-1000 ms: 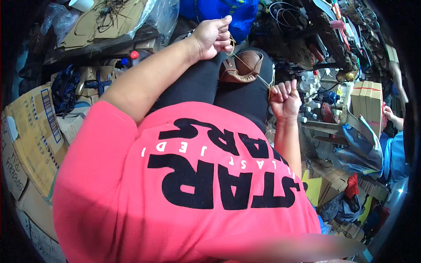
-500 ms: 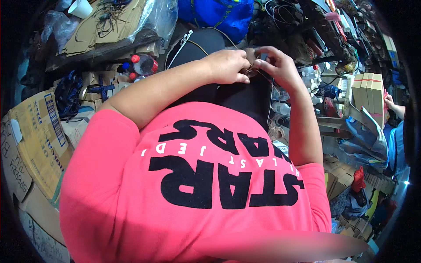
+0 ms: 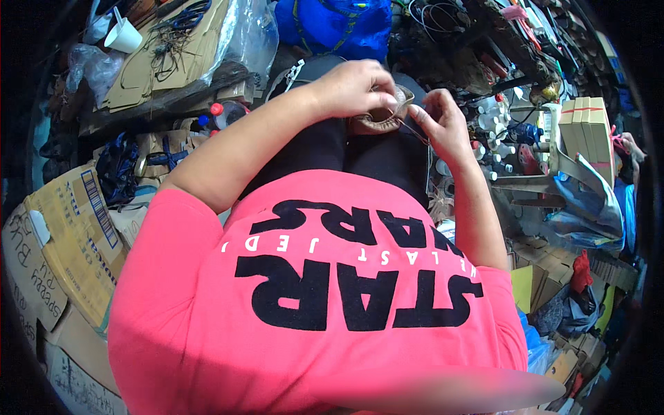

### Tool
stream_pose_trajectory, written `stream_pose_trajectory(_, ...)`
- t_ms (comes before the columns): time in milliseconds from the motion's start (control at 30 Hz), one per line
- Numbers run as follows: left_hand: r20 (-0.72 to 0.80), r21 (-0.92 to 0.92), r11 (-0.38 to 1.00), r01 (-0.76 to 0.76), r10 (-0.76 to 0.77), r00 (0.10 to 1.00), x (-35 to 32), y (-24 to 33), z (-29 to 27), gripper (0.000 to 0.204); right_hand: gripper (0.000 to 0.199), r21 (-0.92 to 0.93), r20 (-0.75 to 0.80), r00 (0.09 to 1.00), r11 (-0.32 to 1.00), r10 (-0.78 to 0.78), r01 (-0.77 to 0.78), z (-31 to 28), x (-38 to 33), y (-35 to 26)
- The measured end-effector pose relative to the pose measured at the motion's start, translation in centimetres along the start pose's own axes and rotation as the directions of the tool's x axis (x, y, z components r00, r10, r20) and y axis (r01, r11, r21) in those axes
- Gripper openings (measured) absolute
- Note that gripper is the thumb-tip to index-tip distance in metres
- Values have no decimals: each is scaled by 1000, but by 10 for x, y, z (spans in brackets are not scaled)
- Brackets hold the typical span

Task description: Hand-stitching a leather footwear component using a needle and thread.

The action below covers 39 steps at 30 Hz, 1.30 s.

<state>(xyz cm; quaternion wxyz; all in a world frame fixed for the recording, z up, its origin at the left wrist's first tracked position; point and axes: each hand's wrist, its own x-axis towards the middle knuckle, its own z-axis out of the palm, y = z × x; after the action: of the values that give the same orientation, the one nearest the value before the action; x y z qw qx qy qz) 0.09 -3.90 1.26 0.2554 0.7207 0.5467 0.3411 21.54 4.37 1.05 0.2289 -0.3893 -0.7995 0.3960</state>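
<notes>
On my black-clad lap is a brown leather shoe [image 3: 377, 124] with gathered stitching along its front. My left hand [image 3: 363, 90] reaches over it from the left, the thumb and fingers closed on its pale upper edge. My right hand [image 3: 446, 124] is at the shoe's right side, thumb and curled fingers brought together by a thin thread [image 3: 413, 131] that runs beside the shoe. The fingertips partly cover the spot where thread and leather meet.
A blue bag [image 3: 335, 28] stands ahead. Cardboard sheets [image 3: 183, 55] and a white cup [image 3: 124, 34] lie far left. Cartons [image 3: 76, 235] crowd my left; small bottles [image 3: 492, 121] stand right. Another person's hand [image 3: 631, 149] is beside tied tan boxes [image 3: 584, 135].
My hands have moved apart, the left lifting slightly away and the right shifting a little right and nearer. More of the shoe shows between them. The view has tilted slightly.
</notes>
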Motion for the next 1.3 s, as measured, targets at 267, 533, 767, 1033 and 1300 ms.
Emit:
stream_pose_trajectory(267, 189, -54, 992, 113, -101, 977, 42, 4, 28, 37, 24, -75, 403, 915, 995, -27, 62, -15, -16, -18)
stream_pose_trajectory(533, 312, -218, 927, 304, -229, 922, 47, -9, 21, 28, 12, 25, 207, 974, 996, -90, 86, -48, -38, -30)
stream_pose_trajectory(767, 541, -420, 805, 418, -148, 828, 47, -11, 5, 27, 18, -111, 242, 966, 986, -91, 121, -30, -26, -20)
stream_pose_trajectory(1033, 574, -403, 787, 467, -180, 799, 43, -13, 6, 33, 19, -251, 284, 958, 962, -28, 103, -26, -20, -26)
stream_pose_trajectory(1300, 560, -417, 791, 448, -165, 812, 46, -17, 8, 28, 19, -157, 286, 956, 981, -68, 117, -23, -12, -20)
